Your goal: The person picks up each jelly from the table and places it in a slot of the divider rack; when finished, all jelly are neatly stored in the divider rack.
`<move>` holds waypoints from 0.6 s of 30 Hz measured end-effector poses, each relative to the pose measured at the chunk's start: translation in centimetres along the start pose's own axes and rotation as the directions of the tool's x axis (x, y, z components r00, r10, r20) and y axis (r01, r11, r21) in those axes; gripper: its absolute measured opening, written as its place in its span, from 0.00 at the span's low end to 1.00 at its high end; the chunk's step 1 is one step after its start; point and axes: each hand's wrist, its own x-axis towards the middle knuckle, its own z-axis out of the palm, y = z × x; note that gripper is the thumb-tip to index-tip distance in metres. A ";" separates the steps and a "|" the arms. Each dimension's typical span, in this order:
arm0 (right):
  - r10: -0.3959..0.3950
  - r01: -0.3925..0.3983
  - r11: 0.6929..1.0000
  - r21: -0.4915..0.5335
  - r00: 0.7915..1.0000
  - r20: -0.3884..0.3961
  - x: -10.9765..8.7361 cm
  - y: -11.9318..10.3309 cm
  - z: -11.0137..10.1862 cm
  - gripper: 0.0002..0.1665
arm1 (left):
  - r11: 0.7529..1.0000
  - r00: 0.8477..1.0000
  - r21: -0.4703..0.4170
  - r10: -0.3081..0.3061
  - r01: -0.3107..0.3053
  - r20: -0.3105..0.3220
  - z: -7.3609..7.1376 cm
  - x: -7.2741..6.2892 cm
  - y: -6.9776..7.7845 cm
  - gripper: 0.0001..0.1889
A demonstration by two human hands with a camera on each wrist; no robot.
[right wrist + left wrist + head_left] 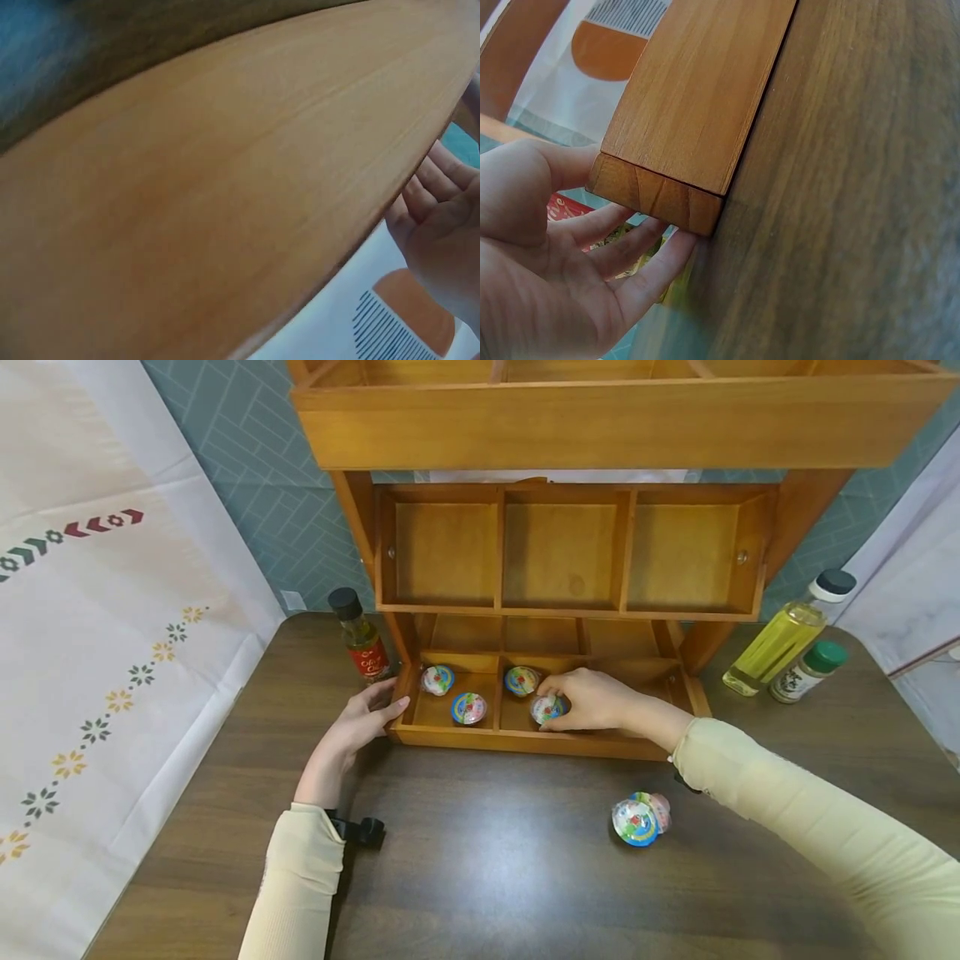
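My right hand (592, 700) reaches into the middle compartment of the bottom tray of a wooden shelf rack (540, 742). Thumb and fingers pinch a small jelly cup (547, 709) with a printed lid. Beside it sits another jelly cup (522, 681). The left compartment holds two more, a jelly cup (438, 680) at the back and a jelly cup (468, 708) nearer the front. At the tray's front left corner my left hand (363, 720) grips the wood, thumb over the top edge, fingers against the outer side. In the right wrist view the front board hides the cups.
Jelly cups (634, 822) lie together on the table at front right. An olive oil bottle (364, 635) stands left of the rack. On the right are a tall oil bottle (787, 639) and a green-capped jar (808, 672). Upper tiers (570, 427) overhang the bottom tray.
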 end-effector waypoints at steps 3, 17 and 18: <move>0.011 -0.011 1.000 -0.001 1.000 0.006 0.1 0.2 0.2 0.29 | 1.000 1.000 0.003 -0.001 0.001 0.000 0.0 -0.1 0.0 0.35; 0.022 -0.021 0.999 0.037 0.999 -0.023 -1.1 0.3 0.1 0.31 | 1.000 1.000 0.008 0.016 -0.016 0.006 0.1 -0.2 0.1 0.35; 0.014 -0.013 0.999 0.042 0.999 -0.038 -1.3 0.4 0.1 0.31 | 1.000 1.000 0.008 0.015 -0.015 0.007 0.1 -0.3 0.1 0.35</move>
